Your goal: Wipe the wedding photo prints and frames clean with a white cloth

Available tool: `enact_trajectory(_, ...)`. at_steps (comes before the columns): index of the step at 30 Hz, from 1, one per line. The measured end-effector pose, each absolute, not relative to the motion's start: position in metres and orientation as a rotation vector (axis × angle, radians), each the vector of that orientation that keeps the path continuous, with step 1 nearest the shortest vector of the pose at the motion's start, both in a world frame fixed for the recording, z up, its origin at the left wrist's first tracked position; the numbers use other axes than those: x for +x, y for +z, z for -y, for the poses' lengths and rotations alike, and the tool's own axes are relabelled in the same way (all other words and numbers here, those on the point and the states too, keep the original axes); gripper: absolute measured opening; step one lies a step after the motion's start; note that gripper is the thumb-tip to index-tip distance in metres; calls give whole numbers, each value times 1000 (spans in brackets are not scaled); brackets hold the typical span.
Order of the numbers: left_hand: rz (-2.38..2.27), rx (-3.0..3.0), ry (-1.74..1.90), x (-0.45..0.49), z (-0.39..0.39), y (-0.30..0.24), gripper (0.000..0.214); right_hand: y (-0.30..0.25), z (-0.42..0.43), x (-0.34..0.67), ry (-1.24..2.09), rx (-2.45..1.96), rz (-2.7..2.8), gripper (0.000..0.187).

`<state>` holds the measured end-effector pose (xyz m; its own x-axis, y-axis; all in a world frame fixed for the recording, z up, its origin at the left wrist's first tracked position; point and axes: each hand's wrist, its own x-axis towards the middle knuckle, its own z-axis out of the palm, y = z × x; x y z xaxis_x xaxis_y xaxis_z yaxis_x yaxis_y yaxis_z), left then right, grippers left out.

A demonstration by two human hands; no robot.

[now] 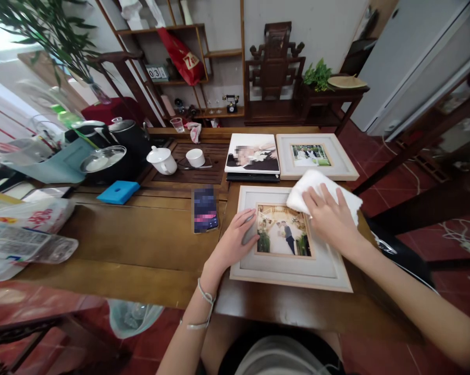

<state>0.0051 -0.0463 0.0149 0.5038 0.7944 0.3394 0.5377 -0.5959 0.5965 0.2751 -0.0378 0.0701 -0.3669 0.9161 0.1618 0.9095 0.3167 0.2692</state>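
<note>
A white picture frame point(293, 273) with a thin wooden edge lies face up on the table in front of me. In its middle is a photo point(284, 234) of a couple among flowers. My left hand point(238, 237) rests on the frame's left side, fingers stretched out, holding nothing. At the frame's upper right corner, my right hand point(329, 211) presses down on a folded white cloth point(307, 185), gripping it against the surface. The cloth covers that corner and hangs past the right edge.
Beyond the frame lie a photo album point(252, 143) and a second picture frame point(338, 143). A phone point(206, 211) is to the left. Farther left are a blue box point(118, 192), a teapot point(162, 160), a cup point(196, 157) and plastic bags point(43, 216). The wooden table point(141, 250) ends near my lap.
</note>
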Motion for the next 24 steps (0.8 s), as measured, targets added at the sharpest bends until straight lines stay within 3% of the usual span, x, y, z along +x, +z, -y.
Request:
enact_trajectory(4, -1096, 2321, 855, 5, 46, 14, 50, 58, 29, 261, 508, 1604, -2620, 57)
enact_trajectory(12, -1097, 2318, 856, 6, 46, 16, 50, 78, 142, 257, 276, 1031, -2967, 63)
enact_trajectory(16, -1083, 2313, 856, 5, 45, 15, 48, 83, 131, 277, 159, 1230, -2804, 66)
enact_trajectory(20, -1066, 2309, 884, 5, 44, 14, 40, 77, 74, 278, 294, 1606, -2594, 55)
enact_trajectory(24, -1074, 2284, 915, 7, 45, 14, 39, 74, 47, 244, 346, 1676, -2519, 49)
